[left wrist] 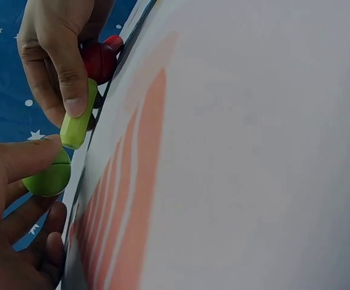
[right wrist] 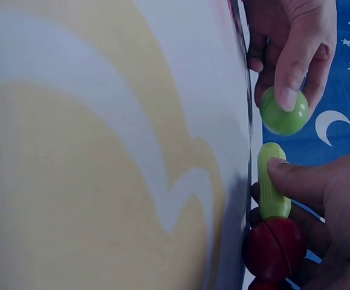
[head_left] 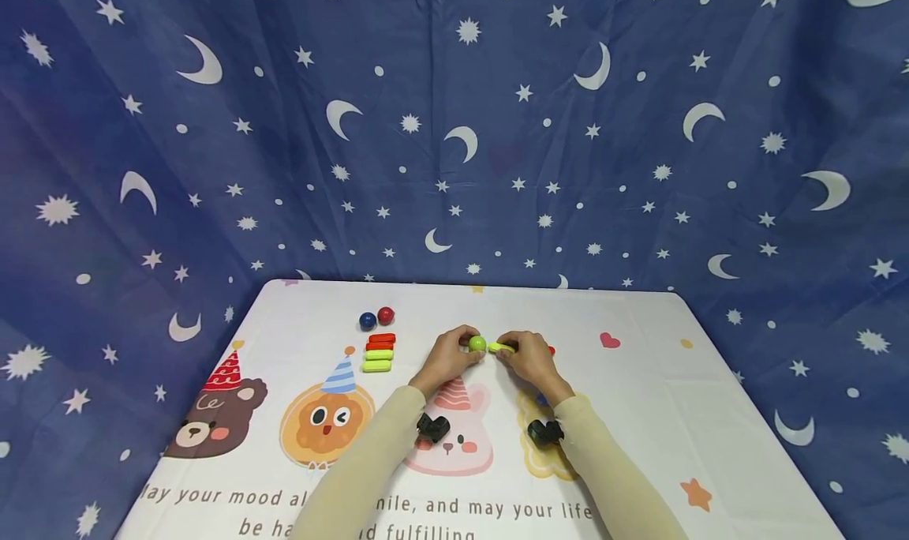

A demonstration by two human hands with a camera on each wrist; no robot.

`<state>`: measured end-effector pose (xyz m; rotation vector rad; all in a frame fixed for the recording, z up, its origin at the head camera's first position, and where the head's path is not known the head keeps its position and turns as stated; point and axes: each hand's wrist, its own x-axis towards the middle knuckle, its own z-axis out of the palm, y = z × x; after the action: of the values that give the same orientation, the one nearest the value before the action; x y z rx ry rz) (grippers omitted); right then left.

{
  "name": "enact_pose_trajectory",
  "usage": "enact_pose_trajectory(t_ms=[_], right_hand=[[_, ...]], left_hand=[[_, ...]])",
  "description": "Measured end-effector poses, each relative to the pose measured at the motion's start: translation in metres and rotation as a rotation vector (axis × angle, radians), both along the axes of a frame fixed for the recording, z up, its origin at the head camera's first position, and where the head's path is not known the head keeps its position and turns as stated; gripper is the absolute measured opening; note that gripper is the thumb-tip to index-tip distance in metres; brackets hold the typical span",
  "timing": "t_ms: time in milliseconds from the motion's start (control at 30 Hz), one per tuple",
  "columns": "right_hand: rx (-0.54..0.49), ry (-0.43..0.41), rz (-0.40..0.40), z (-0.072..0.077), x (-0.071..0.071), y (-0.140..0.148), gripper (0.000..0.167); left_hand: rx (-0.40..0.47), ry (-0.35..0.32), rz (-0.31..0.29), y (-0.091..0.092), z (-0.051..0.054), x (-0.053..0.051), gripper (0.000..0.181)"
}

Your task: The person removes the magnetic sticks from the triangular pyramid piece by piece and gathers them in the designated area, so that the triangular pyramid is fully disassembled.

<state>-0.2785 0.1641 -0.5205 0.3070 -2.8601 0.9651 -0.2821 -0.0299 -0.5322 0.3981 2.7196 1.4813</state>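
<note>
My left hand (head_left: 449,360) pinches a green ball (head_left: 477,343) between thumb and fingers. Just to its right, my right hand (head_left: 529,358) grips a yellow-green ribbed stick (head_left: 501,348), its thumb lying along the stick in the right wrist view. The stick's near end points toward the ball, with a small gap between them in the right wrist view. Beside the stick's other end is a dark red ball (right wrist: 275,248), by the right hand's fingers; whether the hand also holds it, I cannot tell. Another red piece (left wrist: 113,43) shows beyond that ball in the left wrist view.
To the left on the table (head_left: 639,366) lie a blue ball (head_left: 367,321) and a red ball (head_left: 386,316). Below them several short sticks form a column, red ones (head_left: 382,338) above yellow-green ones (head_left: 377,365). A blue piece (head_left: 543,399) shows beside the right forearm.
</note>
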Motion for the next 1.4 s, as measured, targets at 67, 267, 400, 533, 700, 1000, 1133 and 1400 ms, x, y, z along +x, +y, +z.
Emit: enact_pose_trajectory(t_ms=[67,267,400,533,700,1000,1133,1400], right_hand=[[0.0,-0.001,-0.004,0.0,0.001,0.001,0.017],[-0.004,0.018,0.008,0.001,-0.001,0.001,0.018],[0.0,0.003,0.006,-0.001,0.001,0.002,0.018],[0.005,-0.011,0.005,-0.002,0.001,0.002,0.018],[0.009,-0.022,0.008,-0.003,0.002,0.002,0.018],[0.003,0.007,0.008,-0.001,0.001,0.003,0.019],[0.003,0.001,0.008,0.001,0.0,0.002,0.018],[0.014,-0.022,-0.003,0.001,0.002,0.001,0.019]], left_hand=[[0.005,0.004,-0.001,-0.002,0.001,0.002,0.036],[0.032,-0.005,0.0,-0.007,0.005,0.005,0.038],[0.025,-0.01,-0.007,-0.01,0.005,0.01,0.038],[0.031,-0.008,-0.019,-0.013,0.008,0.015,0.039],[0.044,-0.022,-0.015,-0.02,0.009,0.024,0.039],[0.034,-0.01,-0.015,-0.037,0.011,0.03,0.041],[0.037,-0.012,-0.003,-0.045,0.016,0.034,0.042],[-0.008,-0.011,0.024,-0.059,0.022,0.044,0.041]])
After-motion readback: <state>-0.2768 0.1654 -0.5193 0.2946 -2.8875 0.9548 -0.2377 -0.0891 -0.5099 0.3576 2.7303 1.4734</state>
